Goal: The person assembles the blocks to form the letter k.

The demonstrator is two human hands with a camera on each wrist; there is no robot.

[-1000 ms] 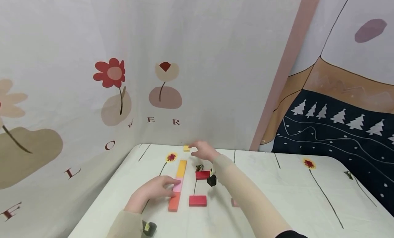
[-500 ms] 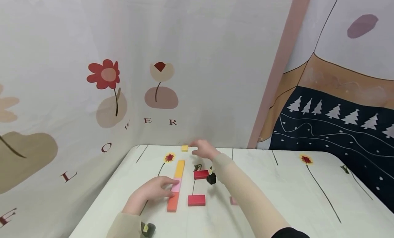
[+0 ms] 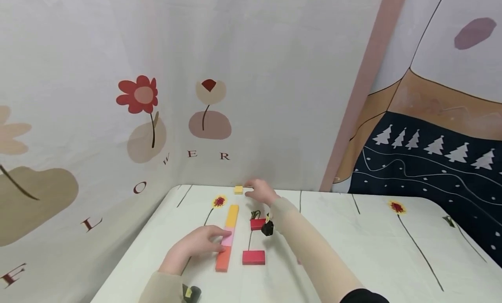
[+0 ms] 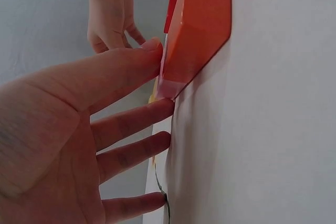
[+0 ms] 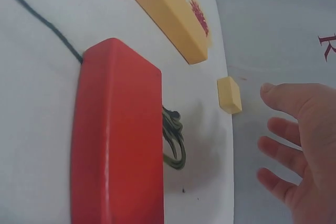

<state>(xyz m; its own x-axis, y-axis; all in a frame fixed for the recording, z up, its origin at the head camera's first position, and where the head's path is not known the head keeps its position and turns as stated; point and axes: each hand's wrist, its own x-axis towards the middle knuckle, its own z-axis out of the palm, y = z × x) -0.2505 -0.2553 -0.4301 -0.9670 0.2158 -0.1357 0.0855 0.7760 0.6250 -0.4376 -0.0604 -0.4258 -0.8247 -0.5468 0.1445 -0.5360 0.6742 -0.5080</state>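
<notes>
A row of blocks lies end to end on the cloth: orange [image 3: 223, 259] nearest, pink [image 3: 228, 237] in the middle, yellow-orange [image 3: 232, 216] farthest. My left hand [image 3: 196, 242] rests at its left side, index fingertip by the pink block and thumb on the orange one. In the left wrist view the thumb touches the orange block [image 4: 205, 14], with the other fingers spread out straight. At the table's far edge sits a small yellow block [image 3: 238, 190]. Just right of it, my right hand [image 3: 261, 191] hovers with loosely bent fingers, holding nothing; a gap separates thumb and yellow block [image 5: 229, 95].
Two red blocks, one nearer [image 3: 253, 257] and one farther [image 3: 256, 224], lie right of the row. My right forearm nearly hides another pink block [image 3: 299, 262]. A flower-printed cloth [image 3: 353, 242] covers the table, and a fabric wall [image 3: 255, 98] rises behind its far edge.
My right hand has drawn slightly right, its fingertips leaving the small yellow block's side. The left hand stays on the row. The head view shifts a little.
</notes>
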